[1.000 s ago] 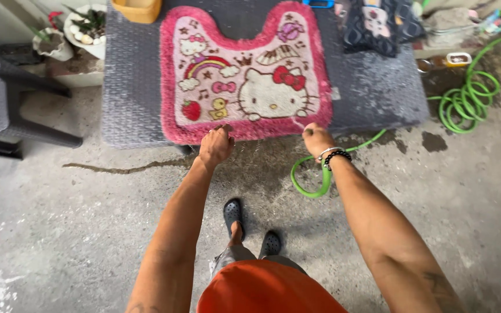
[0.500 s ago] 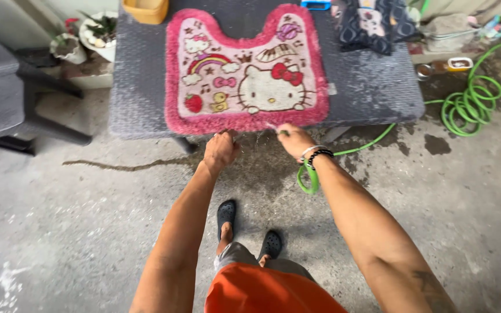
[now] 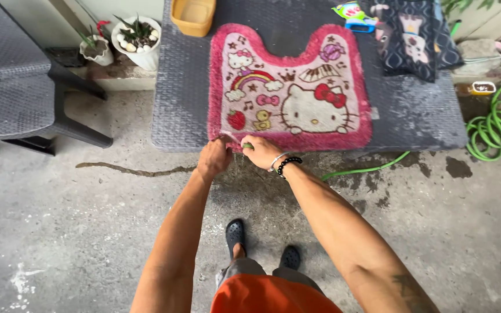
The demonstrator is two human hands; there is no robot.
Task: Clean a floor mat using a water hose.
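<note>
Fluffy pink U-notched mat (image 3: 290, 98), woven grey table (image 3: 181, 87)

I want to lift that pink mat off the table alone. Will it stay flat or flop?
The pink mat will probably flop: it is thick shaggy pile with no stiff frame showing. It may be heavy for its size, since the table and floor around it look wet. Both hands are at its near edge.

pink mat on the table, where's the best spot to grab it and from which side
Probably the pink mat is best taken at its near straight edge, from the front of the grey table. That shaggy border lies along the table's front rim, where the left hand and right hand already meet its corner.
</note>
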